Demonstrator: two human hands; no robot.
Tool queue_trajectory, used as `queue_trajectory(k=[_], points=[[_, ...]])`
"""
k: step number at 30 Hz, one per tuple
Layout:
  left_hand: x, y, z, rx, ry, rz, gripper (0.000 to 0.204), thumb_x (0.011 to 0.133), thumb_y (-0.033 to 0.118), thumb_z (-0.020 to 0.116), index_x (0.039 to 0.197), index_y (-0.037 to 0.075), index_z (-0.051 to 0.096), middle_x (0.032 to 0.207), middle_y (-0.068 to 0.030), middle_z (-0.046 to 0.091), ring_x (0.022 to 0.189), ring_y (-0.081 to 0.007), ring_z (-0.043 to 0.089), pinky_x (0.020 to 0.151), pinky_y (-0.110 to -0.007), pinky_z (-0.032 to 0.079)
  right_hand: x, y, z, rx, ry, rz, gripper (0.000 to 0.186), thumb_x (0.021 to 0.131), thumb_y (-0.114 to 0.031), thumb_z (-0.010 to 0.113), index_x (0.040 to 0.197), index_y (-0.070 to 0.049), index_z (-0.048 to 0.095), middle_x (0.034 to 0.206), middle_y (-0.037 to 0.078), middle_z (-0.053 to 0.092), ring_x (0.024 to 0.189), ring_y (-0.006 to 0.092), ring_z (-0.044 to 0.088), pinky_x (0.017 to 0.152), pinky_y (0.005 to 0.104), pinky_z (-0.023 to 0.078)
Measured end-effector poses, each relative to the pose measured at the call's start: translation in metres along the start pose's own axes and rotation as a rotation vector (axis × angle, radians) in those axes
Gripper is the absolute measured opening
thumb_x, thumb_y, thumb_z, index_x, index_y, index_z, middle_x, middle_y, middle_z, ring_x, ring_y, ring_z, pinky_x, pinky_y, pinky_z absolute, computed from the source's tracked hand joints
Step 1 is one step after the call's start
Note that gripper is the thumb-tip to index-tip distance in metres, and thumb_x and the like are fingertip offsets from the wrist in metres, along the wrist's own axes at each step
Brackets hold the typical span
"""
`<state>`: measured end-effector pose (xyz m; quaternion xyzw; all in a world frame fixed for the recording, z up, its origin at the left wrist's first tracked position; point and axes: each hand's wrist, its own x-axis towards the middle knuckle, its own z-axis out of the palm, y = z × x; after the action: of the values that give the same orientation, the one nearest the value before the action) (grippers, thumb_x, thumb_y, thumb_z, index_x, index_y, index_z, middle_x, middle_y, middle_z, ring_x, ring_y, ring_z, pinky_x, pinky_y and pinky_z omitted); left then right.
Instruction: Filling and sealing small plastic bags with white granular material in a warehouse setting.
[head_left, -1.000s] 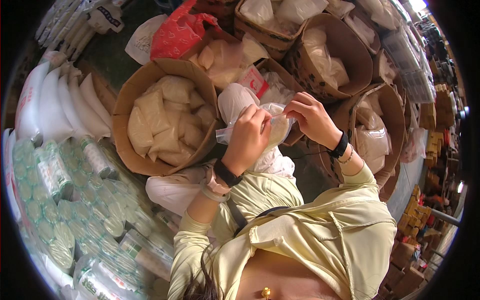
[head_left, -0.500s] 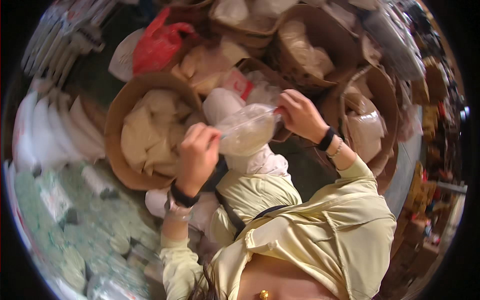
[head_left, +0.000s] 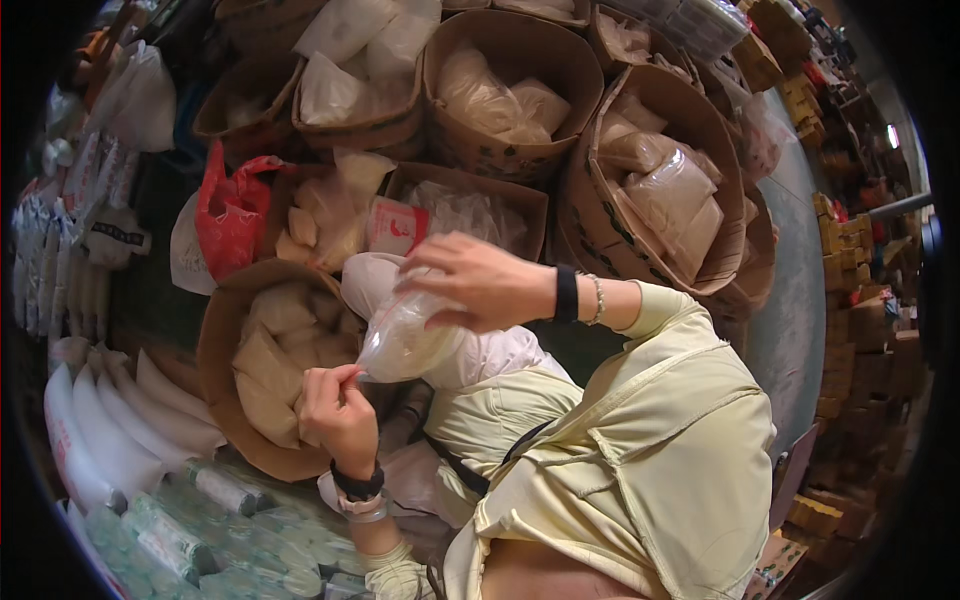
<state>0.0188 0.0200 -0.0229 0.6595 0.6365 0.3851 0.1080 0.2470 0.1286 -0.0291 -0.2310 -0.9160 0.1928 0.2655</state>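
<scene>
A clear plastic bag (head_left: 405,343) with whitish contents rests above my lap, between my hands. My left hand (head_left: 340,412) is closed, pinching the bag's lower left corner between thumb and fingertips. Across the bag's upper side reaches my right hand (head_left: 478,283), its thumb and curved fingers on either side of the plastic. The right fingertips are partly hidden behind the hand and blurred. Just left of the bag stands a round cardboard container (head_left: 215,370) holding several filled tan bags (head_left: 268,375).
Beyond my hands are a red plastic bag (head_left: 232,218), an open box (head_left: 535,215) of clear packaging, and large cardboard containers (head_left: 510,150) with filled bags. White sacks (head_left: 95,440) lean at left. Wrapped greenish bundles (head_left: 230,535) lie at lower left; stacked boxes (head_left: 850,260) stand at right.
My right hand has left the bag's far right corner and come across over its upper side. My left hand keeps its corner, now lower. The view has shifted.
</scene>
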Motion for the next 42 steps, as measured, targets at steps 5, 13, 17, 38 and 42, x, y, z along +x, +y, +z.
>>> queue_trajectory(k=[5, 13, 17, 38, 42], points=[[0.006, 0.028, 0.020, -0.005, -0.032, 0.089, 0.020, 0.063, -0.013, 0.061, 0.075, 0.003, 0.063, 0.070, -0.0105, 0.053, 0.067, -0.0286, 0.053, 0.058, -0.038, 0.042, -0.008, 0.018, 0.033, 0.152, 0.026, 0.007, 0.018, 0.081, -0.009, 0.062, 0.098, -0.011, 0.064, 0.087, 0.008, 0.050, 0.087, 0.0268, 0.052, 0.076, 0.0394, 0.043], [0.043, 0.080, 0.070, -0.059, -0.130, 0.288, 0.023, 0.062, -0.015, 0.061, 0.075, 0.003, 0.065, 0.068, -0.0091, 0.050, 0.065, -0.0254, 0.052, 0.057, -0.034, 0.042, -0.053, 0.047, 0.042, 0.027, 0.503, 0.138, 0.016, 0.082, -0.011, 0.063, 0.073, -0.004, 0.051, 0.062, 0.009, 0.049, 0.054, 0.0280, 0.054, 0.046, 0.0378, 0.042], [0.060, 0.094, 0.090, -0.084, -0.187, 0.341, 0.028, 0.058, -0.015, 0.057, 0.078, 0.004, 0.065, 0.069, -0.0098, 0.052, 0.067, -0.0288, 0.053, 0.060, -0.039, 0.043, -0.059, 0.067, 0.018, -0.051, 0.687, 0.061, 0.033, 0.083, -0.009, 0.065, 0.056, -0.010, 0.045, 0.047, 0.002, 0.042, 0.042, 0.0195, 0.050, 0.042, 0.0348, 0.040], [0.020, -0.019, 0.044, -0.081, -0.286, -0.358, 0.013, 0.084, -0.001, 0.059, 0.096, -0.001, 0.062, 0.089, -0.0130, 0.061, 0.078, -0.0259, 0.063, 0.070, -0.034, 0.050, -0.120, 0.259, -0.011, -0.680, 0.476, 0.595, 0.040, 0.096, -0.016, 0.047, 0.059, 0.000, 0.050, 0.059, 0.022, 0.051, 0.055, 0.0386, 0.055, 0.048, 0.0439, 0.039], [-0.007, -0.039, 0.029, -0.071, -0.210, -0.573, 0.014, 0.086, 0.001, 0.057, 0.099, -0.001, 0.062, 0.088, -0.0126, 0.061, 0.078, -0.0245, 0.063, 0.070, -0.033, 0.050, -0.071, 0.268, 0.145, 0.134, 0.258, 1.013, 0.043, 0.093, -0.033, 0.053, 0.070, 0.002, 0.061, 0.070, 0.026, 0.055, 0.063, 0.0408, 0.059, 0.059, 0.0441, 0.044]])
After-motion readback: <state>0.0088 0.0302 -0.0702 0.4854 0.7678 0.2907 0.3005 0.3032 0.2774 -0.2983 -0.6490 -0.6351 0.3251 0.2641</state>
